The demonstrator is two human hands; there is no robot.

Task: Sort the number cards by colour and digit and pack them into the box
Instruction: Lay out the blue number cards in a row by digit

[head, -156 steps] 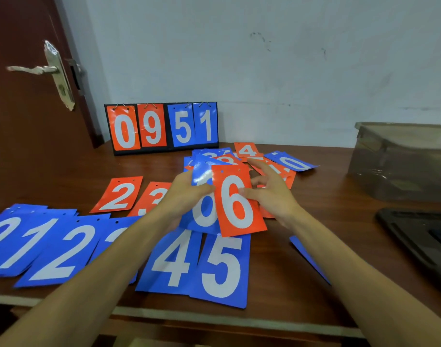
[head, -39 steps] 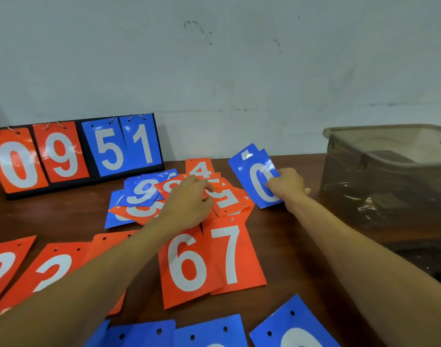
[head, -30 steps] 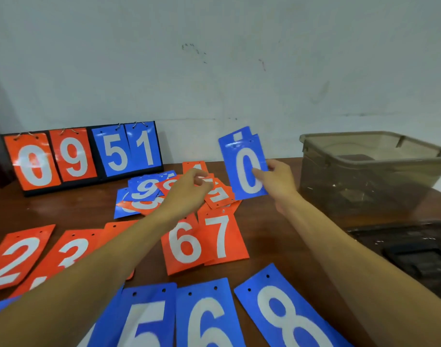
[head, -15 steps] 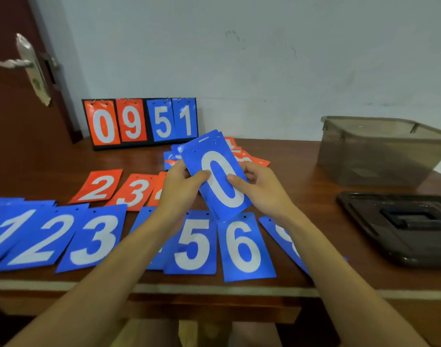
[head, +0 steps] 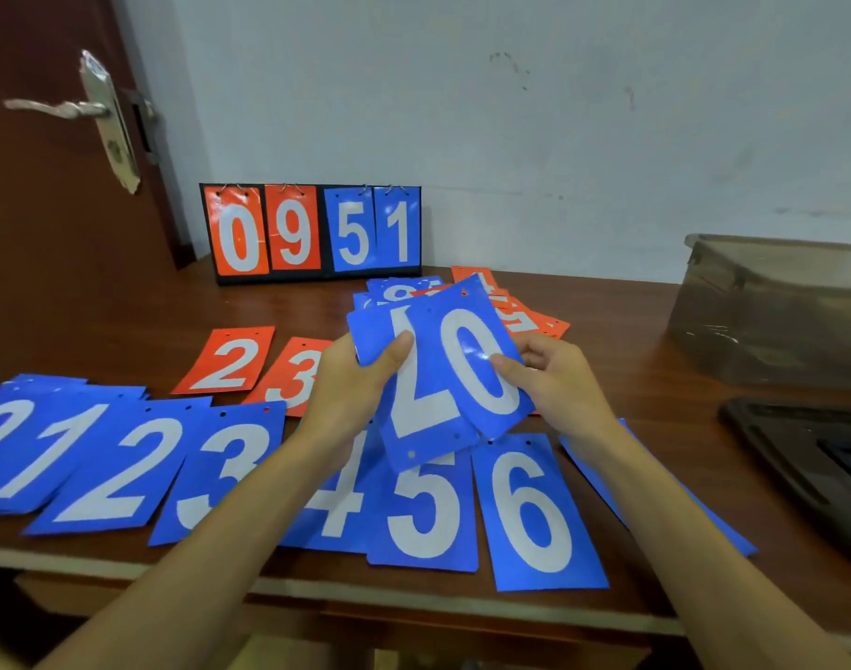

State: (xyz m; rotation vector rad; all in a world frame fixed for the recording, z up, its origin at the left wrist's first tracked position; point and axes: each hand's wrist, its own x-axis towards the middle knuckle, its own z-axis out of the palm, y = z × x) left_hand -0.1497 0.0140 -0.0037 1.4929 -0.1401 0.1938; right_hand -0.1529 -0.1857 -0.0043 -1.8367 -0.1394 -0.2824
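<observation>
Left fingers (head: 398, 344): thumb pressed on the face of the rear blue card, other fingers hidden behind it; pinching that card at centre frame.
Right fingers (head: 503, 367): thumb on the lower right of the blue 0 card (head: 467, 360), other fingers curled behind; pinching it.
Left hand (head: 353, 389): just left of centre, above the row.
Right hand (head: 559, 379): just right of centre, level with the left.
Held cards: two blues fanned apart, 0 card in front; rear card (head: 414, 403) upside down, digit partly covered, likely a 7, cannot tell for sure.
Step in hand: splitting the pair; best done by sliding sideways, not peeling, then turning the rear card upright to read it before placing.
Blue row (head: 530, 510): 0 to 6 along the lower frame, edges overlapping, near the tabletop (head: 114, 321) front edge.
Placement: 0 card onto the pile at lower left; laid flat, clear of the edge, without nudging neighbours.
Orange 2 (head: 228, 362) and 3: mid-left, behind the row.
Loose pile (head: 525, 319): mixed colours behind the hands, unsorted.
Box (head: 771, 307): right edge, well apart, open; nothing packed yet by the look.
Lid (head: 810, 456): lower right, beside the box.
Scoreboard (head: 312, 229): upper centre-left, against the wall.
</observation>
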